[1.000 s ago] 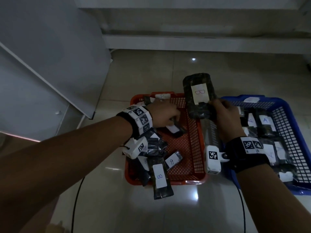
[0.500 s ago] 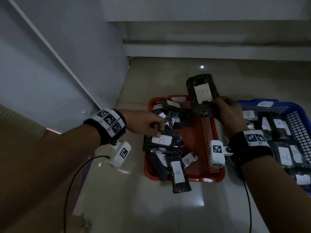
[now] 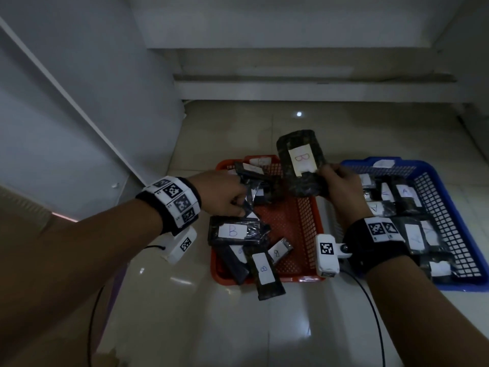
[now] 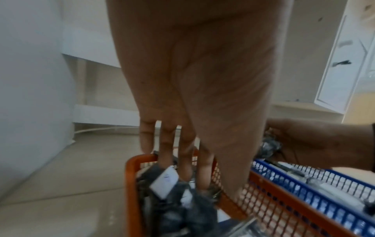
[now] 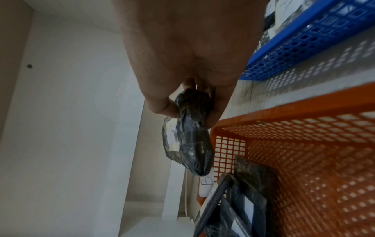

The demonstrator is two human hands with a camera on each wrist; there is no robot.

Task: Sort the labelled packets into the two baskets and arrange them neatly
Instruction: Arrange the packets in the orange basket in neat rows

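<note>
2 baskets sit side by side on the pale tiled floor (image 3: 264,327) in front of me: an orange basket (image 3: 307,207) to my left and a blue basket (image 3: 449,229) to my right, their near walls close together. My right hand (image 3: 341,189) holds a dark wrapped packet (image 3: 300,165) marked B above the gap between the 2 baskets, at the far right corner of the orange one; from the right wrist view my thumb and fingers (image 5: 162,104) are clamped on its lower end, and the packet stands tilted up and away from me. My left hand (image 3: 222,194) is down in the far left part of the orange basket, among the loose packets there. From the left wrist view its fingers (image 4: 166,144) reach down, slightly apart, into the pile; I cannot tell whether they are pinching one. More B packets lie jumbled along the left side of the orange basket, including a flat one (image 3: 232,231) with its label up, and a long one (image 3: 266,274) overhangs the near rim onto the floor. Packets marked A (image 3: 404,193) lie in rows in the blue basket. I wear marker bands and a small white camera on each wrist.
</note>
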